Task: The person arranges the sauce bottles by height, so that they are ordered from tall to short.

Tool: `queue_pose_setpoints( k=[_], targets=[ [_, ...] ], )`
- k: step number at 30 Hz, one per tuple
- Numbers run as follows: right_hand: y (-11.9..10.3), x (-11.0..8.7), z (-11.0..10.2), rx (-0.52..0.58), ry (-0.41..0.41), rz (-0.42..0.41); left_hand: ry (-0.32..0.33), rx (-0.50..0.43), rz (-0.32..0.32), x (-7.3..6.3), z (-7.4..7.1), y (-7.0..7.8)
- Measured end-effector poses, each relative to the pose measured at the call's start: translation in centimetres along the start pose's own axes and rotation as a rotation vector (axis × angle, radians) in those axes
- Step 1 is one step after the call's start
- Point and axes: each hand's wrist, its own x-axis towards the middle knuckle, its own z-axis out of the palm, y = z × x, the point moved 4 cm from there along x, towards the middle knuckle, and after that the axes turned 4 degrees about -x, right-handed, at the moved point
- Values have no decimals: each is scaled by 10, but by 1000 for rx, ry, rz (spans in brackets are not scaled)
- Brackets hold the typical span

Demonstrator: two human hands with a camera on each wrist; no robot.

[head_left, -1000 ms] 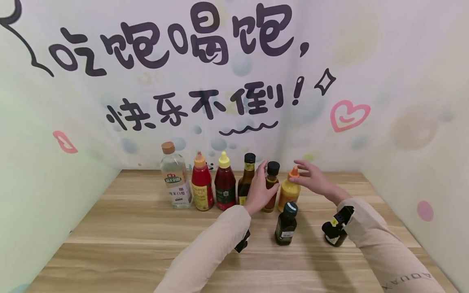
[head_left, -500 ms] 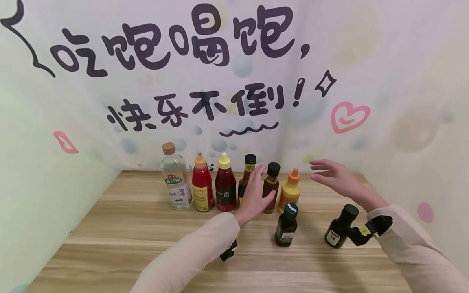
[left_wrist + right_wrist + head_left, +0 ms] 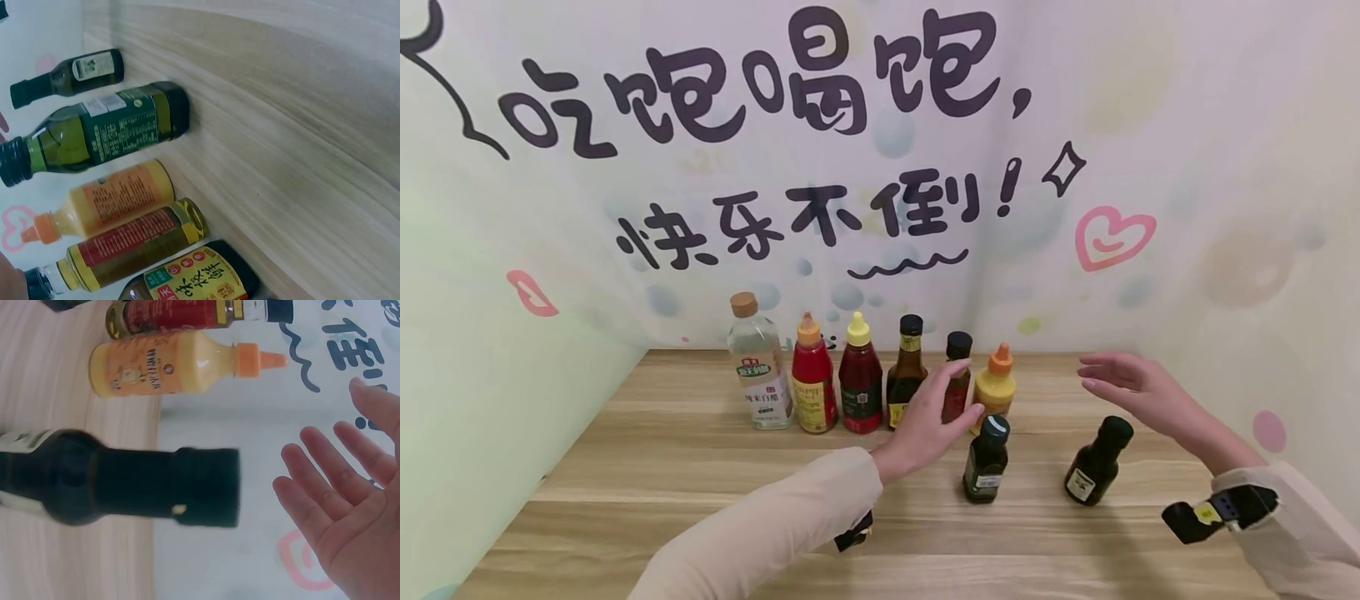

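Observation:
My left hand [image 3: 928, 425], fingers loosely extended, hovers before the back row of bottles and holds nothing. Partly behind it stands a small black-capped bottle with a red label [image 3: 131, 237]. Close by are a yellow squeeze bottle with an orange tip [image 3: 996, 390], a brown black-capped bottle [image 3: 907, 367] and a dark green bottle [image 3: 986, 471] in front. My right hand [image 3: 1138, 387] is in the air at the right, above and behind a small dark bottle [image 3: 1092, 467]. In the right wrist view its palm [image 3: 350, 531] faces the camera with fingers spread, apart from every bottle.
Leftward in the back row stand a clear vinegar bottle [image 3: 760, 375], a red squeeze bottle [image 3: 813, 383] and a dark red squeeze bottle with a yellow tip [image 3: 861, 383]. The wooden table [image 3: 700, 492] ends at a printed curtain [image 3: 820, 275]; walls flank both sides.
My right hand has drawn away to the right from the yellow squeeze bottle. My left hand has pulled back and lower from the red-labelled bottle. The bottles stand where they were.

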Motion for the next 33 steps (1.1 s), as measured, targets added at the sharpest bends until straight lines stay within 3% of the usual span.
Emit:
queue_pose_setpoints(
  k=[10, 14, 23, 33],
  targets=[
    [9, -20, 5, 0, 12, -83, -189, -38, -15, -4, 17, 2],
    [13, -25, 6, -4, 30, -48, -248, -18, -8, -4, 24, 1],
    [26, -33, 18, -53, 14, 25, -320, -10, -77, -8, 36, -7],
    [44, -36, 30, 32, 86, -3, -312, -89, -131, -7, 41, -17]
  ],
)
